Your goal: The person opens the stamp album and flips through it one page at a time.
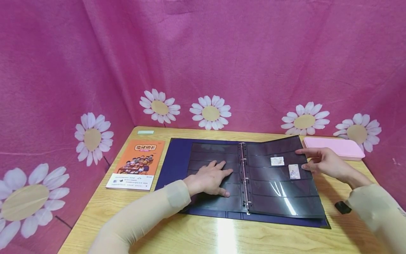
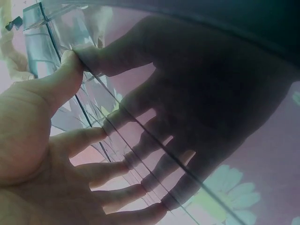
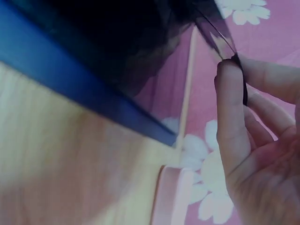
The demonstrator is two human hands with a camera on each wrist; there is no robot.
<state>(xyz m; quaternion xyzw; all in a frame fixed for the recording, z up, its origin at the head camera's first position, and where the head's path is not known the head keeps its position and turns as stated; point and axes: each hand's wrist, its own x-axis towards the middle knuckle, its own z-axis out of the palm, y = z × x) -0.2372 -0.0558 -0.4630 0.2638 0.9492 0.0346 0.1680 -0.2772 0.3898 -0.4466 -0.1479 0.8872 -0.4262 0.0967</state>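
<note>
Okay, taking the metal rings (image 1: pixel 244 180) as clock centre: blue album (image 1: pixel 179 158) open on the table, left hand (image 1: pixel 209 179) at 9, fingers spread with tips on the left page (image 1: pixel 234 197). Right hand (image 1: pixel 325 164) at 3 is pinching the right page (image 1: pixel 269 192) by its raised outer edge, two stamps (image 1: pixel 277 161) between 2 and 3. Looks like page-turning to me, so the next move probably calls for swinging that sheet toward 9, left hand clear. Farther out: orange booklet (image 1: pixel 139 158) at 9, pink case (image 1: pixel 333 146) past 2, pale green strip (image 1: pixel 146 132) near 10.
</note>
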